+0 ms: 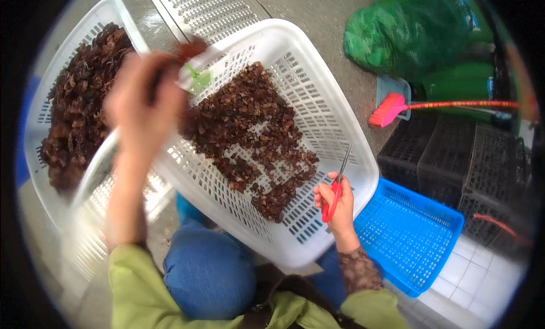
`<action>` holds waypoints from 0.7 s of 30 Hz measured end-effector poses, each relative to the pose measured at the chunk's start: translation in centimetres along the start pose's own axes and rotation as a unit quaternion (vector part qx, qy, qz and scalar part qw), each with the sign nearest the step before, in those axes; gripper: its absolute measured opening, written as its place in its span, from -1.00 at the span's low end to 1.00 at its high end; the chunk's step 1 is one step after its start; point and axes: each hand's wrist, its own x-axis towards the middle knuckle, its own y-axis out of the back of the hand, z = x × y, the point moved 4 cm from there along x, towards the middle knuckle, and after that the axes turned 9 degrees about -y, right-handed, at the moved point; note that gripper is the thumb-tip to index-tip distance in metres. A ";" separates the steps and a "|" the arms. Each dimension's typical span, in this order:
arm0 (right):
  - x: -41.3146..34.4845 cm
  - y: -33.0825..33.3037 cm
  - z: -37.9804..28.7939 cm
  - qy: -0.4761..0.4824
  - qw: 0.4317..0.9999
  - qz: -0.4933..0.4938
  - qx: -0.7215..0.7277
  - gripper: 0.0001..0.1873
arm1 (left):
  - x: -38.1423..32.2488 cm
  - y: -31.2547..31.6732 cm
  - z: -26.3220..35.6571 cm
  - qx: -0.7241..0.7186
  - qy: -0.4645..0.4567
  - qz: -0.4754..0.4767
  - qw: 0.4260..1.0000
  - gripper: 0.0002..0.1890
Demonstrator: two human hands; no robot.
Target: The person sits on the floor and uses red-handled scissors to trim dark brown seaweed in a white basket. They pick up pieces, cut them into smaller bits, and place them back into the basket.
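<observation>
Beneath my hands a large white plastic basket (340,112) with slotted walls contains dark brown, ruffled pieces of what looks like wood ear fungus (255,129). My left hand (147,99), blurred by motion, is over the basket's left rim, curled around a dark brown fungus piece (191,48) that shows past the fingers. Red-handled scissors (336,197) are in my right hand (340,205), inside the basket's right end, blades pointing away from me. A second white basket (123,18) at the left is heaped with larger brown fungus pieces (76,112).
A blue plastic basket (404,239) sits at the right by black crates (443,158). Farther off are a pink-headed broom (391,109), a dustpan (383,84) and a green plastic bag (396,39). Perforated metal grating (208,9) lies beyond the baskets.
</observation>
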 end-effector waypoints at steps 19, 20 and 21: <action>8.2 -2.4 22.4 -0.043 0.821 -0.017 -0.570 -0.48 | -13.1 -18.2 2.0 -0.527 0.525 -0.241 0.623 -0.88; 8.4 -2.7 23.4 -0.051 0.809 0.004 -0.586 -0.52 | -12.7 -18.2 1.5 -0.527 0.523 -0.237 0.627 -0.89; 8.6 -2.8 23.8 -0.056 0.795 0.026 -0.603 -0.57 | -12.5 -18.1 1.3 -0.528 0.520 -0.231 0.630 -0.89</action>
